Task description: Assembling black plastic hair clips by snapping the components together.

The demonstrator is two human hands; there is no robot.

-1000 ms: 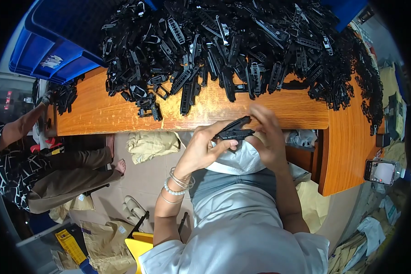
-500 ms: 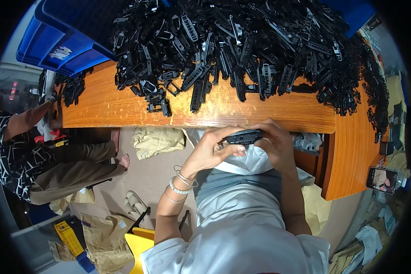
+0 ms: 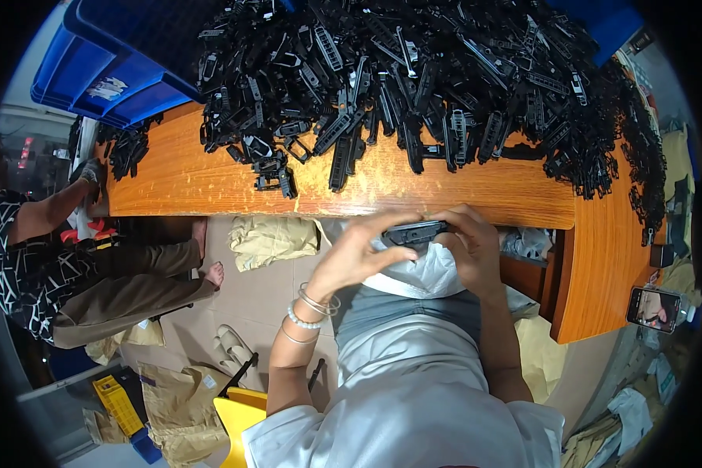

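A black plastic part (image 3: 415,233), long and narrow with a moulded frame, is held level just off the table's near edge. My right hand (image 3: 475,251) is closed on its right end, thumb below and fingers above. Around the left end, my left hand (image 3: 360,248) has its thumb and fingers spread apart. Its thumb is clear of the part; the fingers, slightly blurred, reach along the upper edge, and their tips are partly hidden. White cloth (image 3: 421,274) hangs below the part, over my lap.
A large heap of black plastic parts (image 3: 413,86) covers the back of the wooden table (image 3: 234,191). A blue crate (image 3: 125,66) stands at left. A co-worker (image 3: 47,234) sits at far left. A phone (image 3: 656,307) is mounted at right. Brown bags (image 3: 273,242) lie below.
My left hand has loosened: its thumb has moved away from the part and its fingers have shifted. My right hand keeps its hold at nearly the same place.
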